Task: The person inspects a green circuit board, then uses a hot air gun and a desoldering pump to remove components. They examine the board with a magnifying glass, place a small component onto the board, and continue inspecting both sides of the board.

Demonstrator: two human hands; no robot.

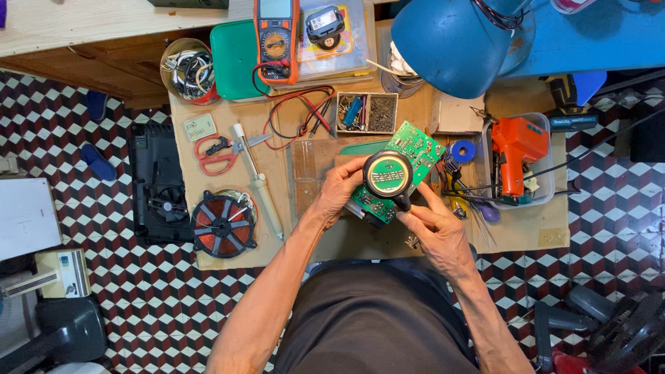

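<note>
At the far left of the cardboard mat [228, 257] lies a round copper coil [223, 223], with red-handled scissors [220, 154] above it and a pale-handled tool [258, 181] running down beside them; all are well apart from the hands. Just left of the frame's centre, the person's left hand [341, 188] is closed on the lower left edge of a green circuit board [407, 161], fingers curled under it. The board sits at the frame's centre, its long axis slanting from lower left to upper right, so it lies between the two hands and touches the left one. Over its middle hangs a round magnifying glass [388, 174], its short handle pointing down and right into the right hand [431, 223], which grips that handle with closed fingers. Farther right, an orange soldering gun [516, 156] rests in a clear tray [547, 181], near but not touched.
</note>
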